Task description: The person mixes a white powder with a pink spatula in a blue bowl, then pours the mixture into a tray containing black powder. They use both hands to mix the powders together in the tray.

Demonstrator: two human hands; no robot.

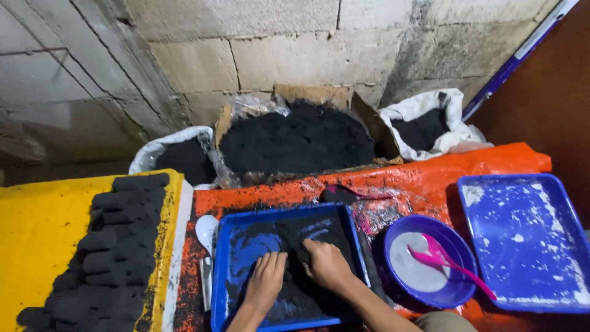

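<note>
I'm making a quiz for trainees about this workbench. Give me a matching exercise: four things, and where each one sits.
Things:
1. pink spoon
2. black pressed logs
3. both hands
4. white spoon

Places:
A. on the yellow board
B. in the round purple bowl
C. between the yellow board and the blue tray
D. in the blue tray of black powder

Pairs: 1-B, 2-A, 3-D, 4-C

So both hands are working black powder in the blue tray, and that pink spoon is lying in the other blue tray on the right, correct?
Not quite. The head view shows the pink spoon lying in the round purple bowl, not in the blue tray on the right. The left hand and right hand are indeed in the black powder in the blue tray.
</note>
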